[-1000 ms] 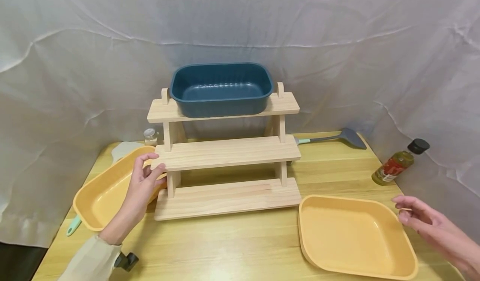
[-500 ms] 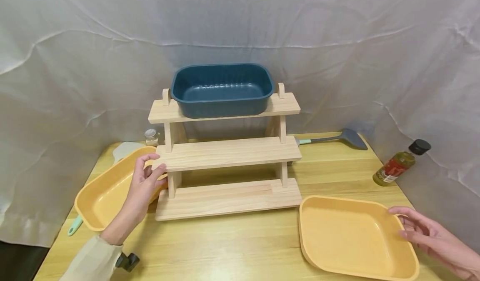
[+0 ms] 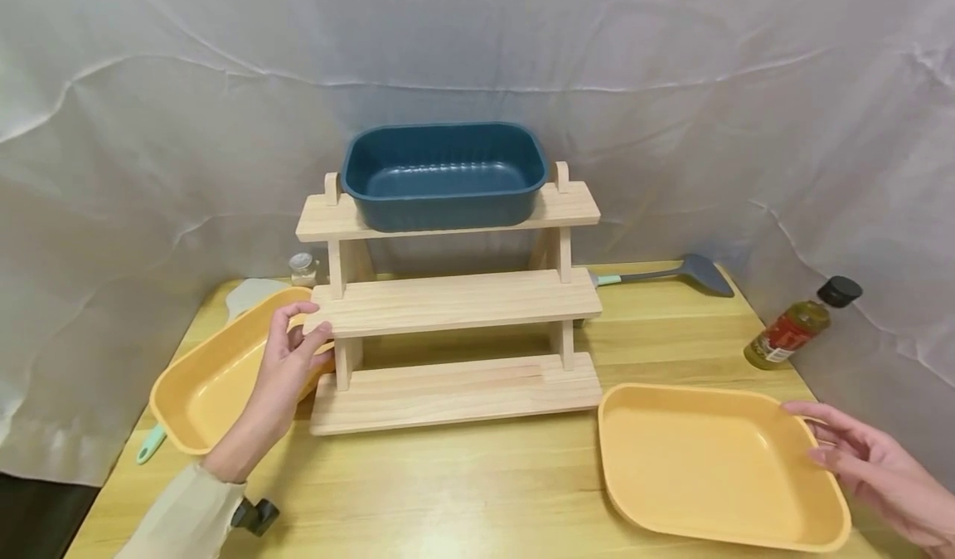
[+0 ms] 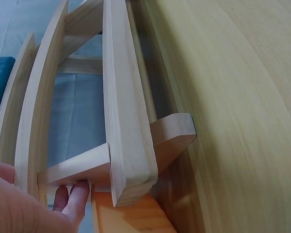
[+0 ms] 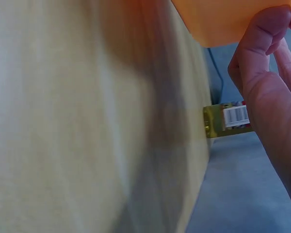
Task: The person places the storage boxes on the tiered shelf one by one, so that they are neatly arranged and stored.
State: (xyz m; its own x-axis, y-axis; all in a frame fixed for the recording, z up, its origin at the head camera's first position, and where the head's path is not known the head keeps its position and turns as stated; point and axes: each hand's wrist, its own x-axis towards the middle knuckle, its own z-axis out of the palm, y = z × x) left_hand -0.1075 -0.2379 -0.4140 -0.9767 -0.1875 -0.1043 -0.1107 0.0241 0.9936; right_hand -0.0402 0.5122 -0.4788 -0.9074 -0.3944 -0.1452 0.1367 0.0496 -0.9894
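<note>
Yellow rim (image 3: 694,388) pinched, the right hand (image 3: 873,468) I watch at lower right holds a rounded rectangular plastic basin (image 3: 716,464); left of centre, the left hand (image 3: 282,372) grips a pale wooden three-tier stand (image 3: 455,303), topped by a dark-blue oblong tub (image 3: 448,211).

And here on the left, a pale cream sleeve (image 3: 182,513), softly creased, ending in a plain cuff (image 3: 224,488) just short of the wrist! Look at the cuff's right side: a small black fitting (image 3: 255,516), chunky, two stubby lobes with a notch between, its exact make too small to tell. Bare hands both, left hand (image 3: 283,368) and right hand (image 3: 869,459), and over on the right, bare wrist right to the edge.
</note>
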